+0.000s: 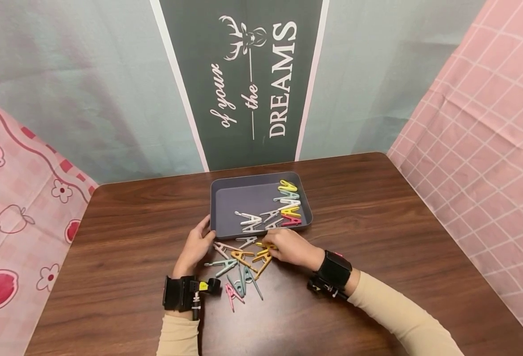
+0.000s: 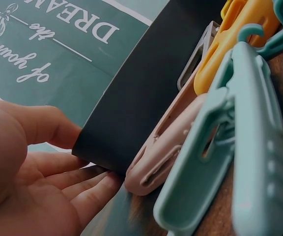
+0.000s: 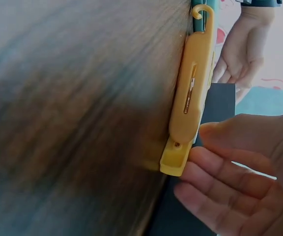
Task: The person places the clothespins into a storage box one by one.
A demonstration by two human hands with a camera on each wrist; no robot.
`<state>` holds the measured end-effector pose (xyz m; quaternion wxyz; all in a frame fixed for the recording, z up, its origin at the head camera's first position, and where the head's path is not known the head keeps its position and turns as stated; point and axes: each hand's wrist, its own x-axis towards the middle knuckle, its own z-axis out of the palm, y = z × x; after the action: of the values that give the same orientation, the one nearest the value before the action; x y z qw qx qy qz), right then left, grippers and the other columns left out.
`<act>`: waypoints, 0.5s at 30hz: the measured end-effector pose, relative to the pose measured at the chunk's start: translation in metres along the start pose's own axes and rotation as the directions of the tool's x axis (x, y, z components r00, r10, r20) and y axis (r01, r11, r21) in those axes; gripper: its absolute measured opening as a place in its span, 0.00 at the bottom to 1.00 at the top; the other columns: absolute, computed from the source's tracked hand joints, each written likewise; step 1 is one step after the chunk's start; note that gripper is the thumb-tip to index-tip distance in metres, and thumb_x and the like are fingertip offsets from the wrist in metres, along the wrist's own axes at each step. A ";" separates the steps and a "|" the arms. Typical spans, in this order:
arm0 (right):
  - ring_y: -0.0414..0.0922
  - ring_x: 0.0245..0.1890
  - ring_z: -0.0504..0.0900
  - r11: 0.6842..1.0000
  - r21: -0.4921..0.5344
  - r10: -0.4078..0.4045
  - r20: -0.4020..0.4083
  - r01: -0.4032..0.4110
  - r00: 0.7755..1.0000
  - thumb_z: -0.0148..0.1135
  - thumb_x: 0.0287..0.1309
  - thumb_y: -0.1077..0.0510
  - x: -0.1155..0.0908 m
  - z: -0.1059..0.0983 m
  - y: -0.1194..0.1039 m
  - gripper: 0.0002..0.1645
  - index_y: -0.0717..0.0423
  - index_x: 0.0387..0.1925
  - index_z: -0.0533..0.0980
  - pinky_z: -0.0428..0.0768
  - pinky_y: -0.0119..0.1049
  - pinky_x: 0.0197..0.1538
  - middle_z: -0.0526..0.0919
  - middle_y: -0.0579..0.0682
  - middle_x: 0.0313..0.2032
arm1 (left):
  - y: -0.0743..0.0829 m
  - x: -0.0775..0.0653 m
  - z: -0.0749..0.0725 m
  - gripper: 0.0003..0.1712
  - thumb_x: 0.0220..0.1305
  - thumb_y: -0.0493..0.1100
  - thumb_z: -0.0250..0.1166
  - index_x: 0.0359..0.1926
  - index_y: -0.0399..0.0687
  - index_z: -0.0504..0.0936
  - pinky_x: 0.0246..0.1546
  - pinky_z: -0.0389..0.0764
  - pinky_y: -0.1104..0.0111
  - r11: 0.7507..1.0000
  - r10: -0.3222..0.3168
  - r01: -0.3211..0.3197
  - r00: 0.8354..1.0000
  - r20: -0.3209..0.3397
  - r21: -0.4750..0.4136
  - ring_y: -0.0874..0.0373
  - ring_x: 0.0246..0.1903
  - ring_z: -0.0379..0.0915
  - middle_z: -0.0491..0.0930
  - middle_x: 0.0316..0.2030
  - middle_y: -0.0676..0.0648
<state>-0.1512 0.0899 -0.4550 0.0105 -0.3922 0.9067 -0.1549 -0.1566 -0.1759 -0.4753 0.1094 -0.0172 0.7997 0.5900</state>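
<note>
My left hand (image 1: 195, 249) holds the near left corner of a dark grey tray (image 1: 232, 236), its thumb at the rim and its fingers against the outer wall. My right hand (image 1: 290, 245) is at the tray's near edge, thumb and index finger pinching the end of a yellow clothespin (image 3: 173, 160). An orange clothespin (image 3: 188, 93) lies over part of it. In front of the tray lies a loose pile of clothespins, among them a mint green one (image 2: 259, 147), a dusty pink one (image 2: 161, 152) and a bright pink one (image 1: 233, 292).
Inside the tray, a column of clothespins, including a red one (image 1: 291, 219), runs along the right side. White and grey ones (image 1: 249, 218) lie near its front wall. The brown wooden table (image 1: 355, 212) ends at a hanging curtain (image 1: 355, 99) behind.
</note>
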 end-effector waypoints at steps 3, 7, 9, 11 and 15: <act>0.40 0.35 0.81 1.000 -0.016 0.023 0.030 -0.023 0.999 0.66 0.53 0.62 0.002 -0.001 -0.002 0.10 0.55 0.39 0.83 0.81 0.33 0.40 0.83 0.47 0.34 | 0.000 0.000 0.000 0.35 0.69 0.31 0.47 0.74 0.34 0.49 0.70 0.63 0.51 1.000 -0.003 0.003 1.000 -0.001 0.003 0.38 0.71 0.56 0.56 0.71 0.29; 0.41 0.38 0.83 0.999 -0.004 0.037 0.058 -0.037 0.998 0.66 0.52 0.63 0.005 -0.003 -0.004 0.12 0.56 0.41 0.83 0.82 0.35 0.43 0.84 0.48 0.36 | 0.000 0.000 0.000 0.35 0.69 0.31 0.48 0.74 0.34 0.50 0.70 0.63 0.51 1.000 0.000 0.000 1.000 -0.002 0.007 0.38 0.71 0.56 0.57 0.71 0.29; 0.42 0.39 0.83 0.999 0.004 0.034 0.071 -0.034 0.997 0.66 0.52 0.63 0.006 -0.003 -0.005 0.13 0.57 0.42 0.83 0.82 0.36 0.44 0.85 0.48 0.37 | 0.000 0.000 0.000 0.35 0.69 0.31 0.48 0.74 0.34 0.50 0.70 0.63 0.51 1.000 0.001 -0.001 1.000 -0.002 0.007 0.38 0.71 0.56 0.56 0.71 0.29; 0.42 0.39 0.83 1.000 0.006 0.024 0.080 -0.024 0.997 0.67 0.51 0.63 0.008 -0.002 -0.005 0.13 0.57 0.41 0.83 0.82 0.36 0.44 0.85 0.49 0.37 | 0.000 0.000 0.000 0.35 0.68 0.31 0.48 0.74 0.34 0.50 0.70 0.63 0.51 1.000 0.001 -0.001 1.000 -0.002 0.008 0.38 0.71 0.56 0.56 0.71 0.30; 0.43 0.38 0.83 1.000 0.006 0.010 0.085 -0.011 0.996 0.67 0.50 0.64 0.009 -0.002 -0.006 0.13 0.58 0.40 0.84 0.82 0.36 0.44 0.85 0.49 0.35 | 0.000 0.000 -0.001 0.35 0.68 0.31 0.48 0.74 0.34 0.50 0.70 0.63 0.51 1.000 0.000 0.000 1.000 -0.001 0.011 0.38 0.71 0.56 0.56 0.71 0.29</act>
<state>-0.1530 0.0802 -0.4508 0.0510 -0.3938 0.9069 -0.1411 -0.1566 -0.1764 -0.4747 0.1089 -0.0167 0.8032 0.5854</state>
